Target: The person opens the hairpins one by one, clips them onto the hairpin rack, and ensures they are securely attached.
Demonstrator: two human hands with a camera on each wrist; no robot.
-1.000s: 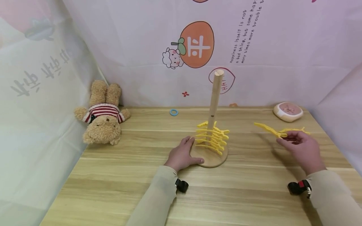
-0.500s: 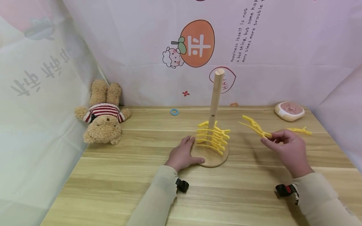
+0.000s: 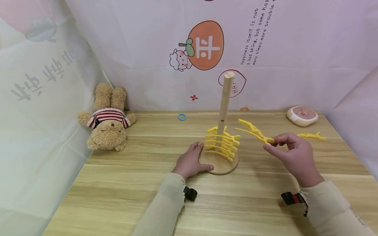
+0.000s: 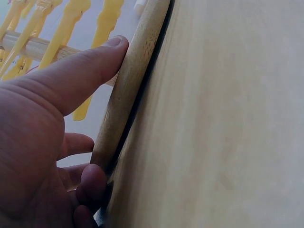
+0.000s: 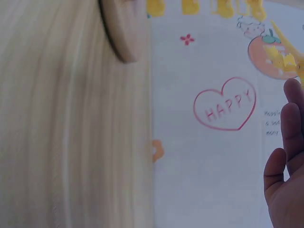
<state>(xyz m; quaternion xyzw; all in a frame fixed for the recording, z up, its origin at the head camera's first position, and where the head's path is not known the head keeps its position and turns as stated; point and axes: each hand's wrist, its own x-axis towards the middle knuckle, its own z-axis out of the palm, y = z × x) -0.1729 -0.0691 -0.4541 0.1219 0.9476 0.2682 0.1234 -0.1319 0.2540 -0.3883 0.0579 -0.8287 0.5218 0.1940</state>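
Note:
A wooden stand has a round base [image 3: 220, 167] and an upright post [image 3: 225, 98]. Several yellow alligator hair clips [image 3: 221, 142] are clamped along the post's lower part. My left hand [image 3: 190, 162] holds the left side of the base, thumb and fingers spread about its rim; the left wrist view shows the thumb [image 4: 90, 66] on the disc's edge. To the right of the post, my right hand [image 3: 295, 157] pinches another yellow hair clip [image 3: 255, 131] by its handle end. That clip is in the air, its jaws spread apart and pointing left towards the post.
One more yellow clip [image 3: 313, 136] lies on the wooden table [image 3: 124, 196] behind my right hand. A pink and white rounded object [image 3: 302, 115] sits at the back right, a blue ring [image 3: 182, 117] at the back. A teddy bear [image 3: 109, 119] lies at the left by the cloth wall.
My right hand has moved left with its hair clip, towards the post, and the clip's jaws have spread. The left hand has stayed at the base.

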